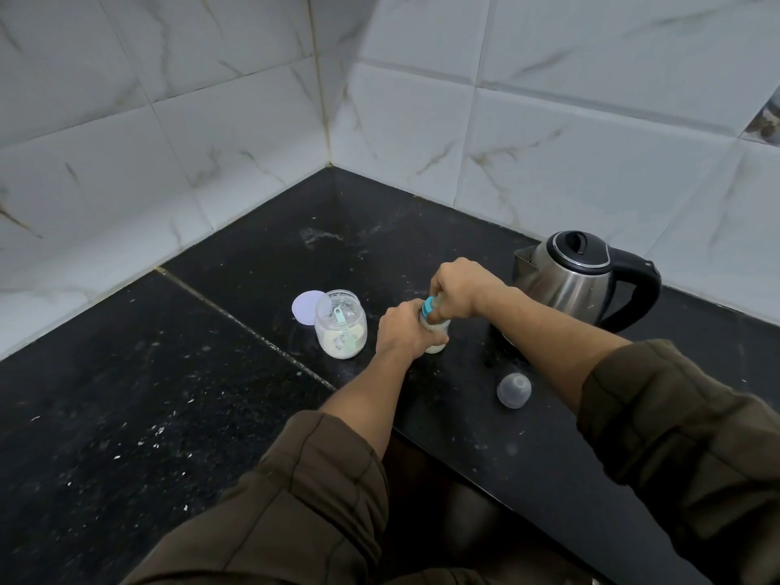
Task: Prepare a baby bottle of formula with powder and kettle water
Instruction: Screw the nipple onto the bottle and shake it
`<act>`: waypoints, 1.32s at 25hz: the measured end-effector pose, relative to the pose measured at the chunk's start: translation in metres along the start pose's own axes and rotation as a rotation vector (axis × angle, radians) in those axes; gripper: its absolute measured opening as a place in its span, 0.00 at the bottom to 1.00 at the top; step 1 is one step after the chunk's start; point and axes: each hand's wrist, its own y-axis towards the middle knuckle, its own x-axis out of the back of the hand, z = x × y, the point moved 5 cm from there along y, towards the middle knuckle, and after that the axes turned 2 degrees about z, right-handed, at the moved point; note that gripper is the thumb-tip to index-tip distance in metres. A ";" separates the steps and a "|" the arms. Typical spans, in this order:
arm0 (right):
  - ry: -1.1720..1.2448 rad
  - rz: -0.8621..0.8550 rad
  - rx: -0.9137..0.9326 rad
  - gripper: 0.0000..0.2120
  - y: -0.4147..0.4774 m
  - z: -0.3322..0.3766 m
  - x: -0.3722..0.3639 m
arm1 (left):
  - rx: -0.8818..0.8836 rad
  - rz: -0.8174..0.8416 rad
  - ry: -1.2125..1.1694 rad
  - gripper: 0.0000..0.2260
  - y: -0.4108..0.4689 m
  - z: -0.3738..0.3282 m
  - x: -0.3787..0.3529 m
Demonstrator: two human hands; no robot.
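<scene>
A small baby bottle (437, 337) with milky white liquid stands on the black counter (169, 394). My left hand (401, 327) is wrapped around its body. My right hand (458, 289) grips its top at the teal collar ring (429, 306); the teat is hidden under my fingers. To the left stands an open clear jar (341, 327) of white powder with a pale green scoop inside. Its round lilac lid (307, 308) lies flat behind it. A steel kettle (582, 282) with a black lid and handle sits to the right.
The bottle's clear dome cap (513, 390) lies on the counter in front of the kettle. White powder specks are scattered over the dark stone. Tiled walls meet in a corner behind. The counter's front edge runs diagonally under my right forearm.
</scene>
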 end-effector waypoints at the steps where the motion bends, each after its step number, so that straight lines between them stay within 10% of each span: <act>1: -0.008 -0.007 -0.015 0.21 0.000 0.000 0.000 | 0.000 -0.005 -0.010 0.21 0.000 0.000 0.000; 26: -0.044 0.080 -0.029 0.37 -0.004 -0.001 0.006 | 0.025 -0.034 -0.098 0.18 0.003 0.010 -0.006; 33: -0.126 0.008 -0.080 0.22 -0.009 0.000 0.004 | 0.019 -0.052 -0.097 0.20 0.004 0.012 -0.007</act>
